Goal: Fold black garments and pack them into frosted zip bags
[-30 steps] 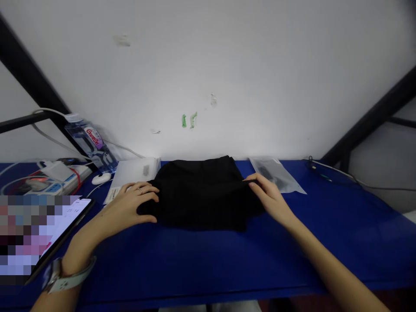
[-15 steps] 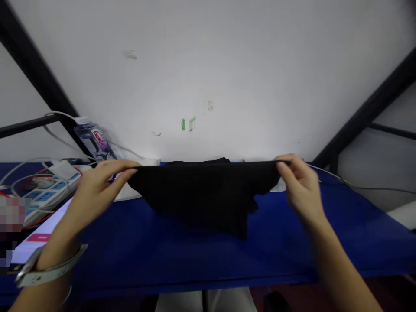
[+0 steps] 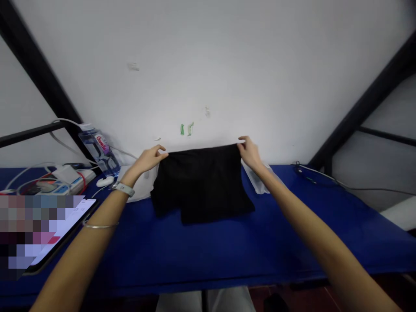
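A pair of black shorts (image 3: 204, 184) is spread out over the blue table, its two legs pointing toward me. My left hand (image 3: 150, 159) is at the upper left corner of the waistband, thumb on the fabric and forefinger raised a little off it. At the upper right corner, my right hand (image 3: 250, 154) pinches the cloth, with one finger lifted. The waistband stands up in front of the wall between both hands. Some fingertips are hidden behind the fabric.
Clear plastic bags (image 3: 141, 186) lie partly beneath the shorts. Left of them are a water bottle (image 3: 100, 149), a white mouse-like object (image 3: 105, 181), a power strip (image 3: 69, 184) with cables, and a tablet (image 3: 65, 234). A thin cable (image 3: 325, 175) runs along the right side of the blue table (image 3: 208, 255).
Both hands have moved away from me and closer together. The shorts, earlier stretched taut with the cloth hanging crumpled, now lie flatter with both legs showing.
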Motion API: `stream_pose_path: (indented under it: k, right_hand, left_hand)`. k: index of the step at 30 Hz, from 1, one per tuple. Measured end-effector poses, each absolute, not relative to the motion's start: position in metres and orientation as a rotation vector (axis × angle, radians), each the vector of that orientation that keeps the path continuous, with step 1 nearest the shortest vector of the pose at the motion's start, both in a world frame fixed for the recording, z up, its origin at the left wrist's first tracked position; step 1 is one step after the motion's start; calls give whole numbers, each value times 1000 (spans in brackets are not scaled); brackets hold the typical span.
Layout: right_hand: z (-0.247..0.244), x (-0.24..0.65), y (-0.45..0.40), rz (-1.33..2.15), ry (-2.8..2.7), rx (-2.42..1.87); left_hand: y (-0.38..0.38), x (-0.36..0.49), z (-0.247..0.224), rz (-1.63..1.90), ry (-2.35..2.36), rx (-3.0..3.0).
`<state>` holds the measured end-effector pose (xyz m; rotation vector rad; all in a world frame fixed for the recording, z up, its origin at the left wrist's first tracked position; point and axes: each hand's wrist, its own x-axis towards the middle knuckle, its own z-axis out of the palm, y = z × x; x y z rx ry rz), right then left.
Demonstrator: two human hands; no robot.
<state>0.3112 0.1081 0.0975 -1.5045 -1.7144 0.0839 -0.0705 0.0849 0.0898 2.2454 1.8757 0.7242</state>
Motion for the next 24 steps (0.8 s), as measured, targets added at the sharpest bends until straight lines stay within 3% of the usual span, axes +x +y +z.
stream_pose_path:
  k: [4, 8, 14, 24]
  right_hand:
    - [61, 317, 104, 8, -1936, -1748]
    - [37, 341, 77, -249, -2090, -2041]
    - [24, 358, 60, -347, -2133, -2226]
    - [20, 362, 62, -359, -2099, -2246]
  left_hand:
    - [92, -66, 60, 502, 2060, 2281]
    - [62, -49, 45, 516, 1905, 2527]
    - [47, -32, 31, 491, 2202, 2500]
    - [35, -55, 60, 206, 2123, 2549]
